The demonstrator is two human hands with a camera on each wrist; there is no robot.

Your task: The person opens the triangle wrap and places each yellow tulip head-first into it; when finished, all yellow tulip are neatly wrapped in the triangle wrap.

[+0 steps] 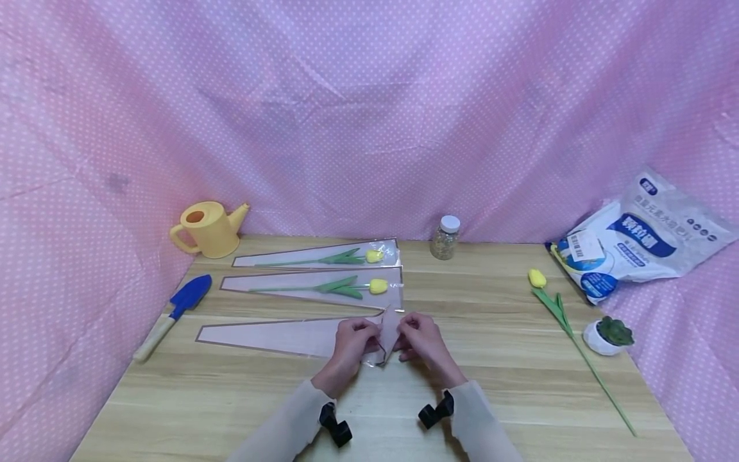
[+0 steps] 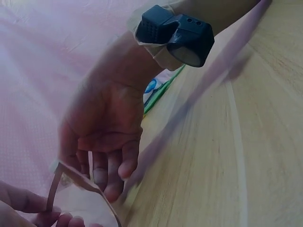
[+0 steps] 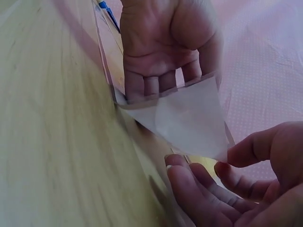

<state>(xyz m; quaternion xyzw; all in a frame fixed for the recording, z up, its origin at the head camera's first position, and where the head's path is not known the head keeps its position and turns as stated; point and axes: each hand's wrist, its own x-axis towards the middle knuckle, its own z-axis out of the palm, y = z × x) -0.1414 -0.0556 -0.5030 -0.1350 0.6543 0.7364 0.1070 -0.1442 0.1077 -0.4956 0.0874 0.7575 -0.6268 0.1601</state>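
A tapered pale flower sleeve (image 1: 268, 335) with a dark border lies nearest me on the table, its wide end raised and spread. My left hand (image 1: 351, 343) pinches one edge of that end between thumb and fingers. Opposite it, my right hand (image 1: 424, 337) pinches the other side, with thumb and forefinger at a corner of the flap (image 3: 191, 123) in the right wrist view. Behind are two more sleeves, the middle one (image 1: 277, 283) and the far one (image 1: 271, 258), each with a yellow tulip on it, one bloom (image 1: 378, 286) near the middle sleeve's wide end.
At left are a yellow watering can (image 1: 210, 230) and a blue trowel (image 1: 190, 294). A lidded jar (image 1: 445, 239) stands at the back. To the right lie a loose tulip (image 1: 568, 330), a small potted succulent (image 1: 603, 337) and a white-and-blue bag (image 1: 629, 234).
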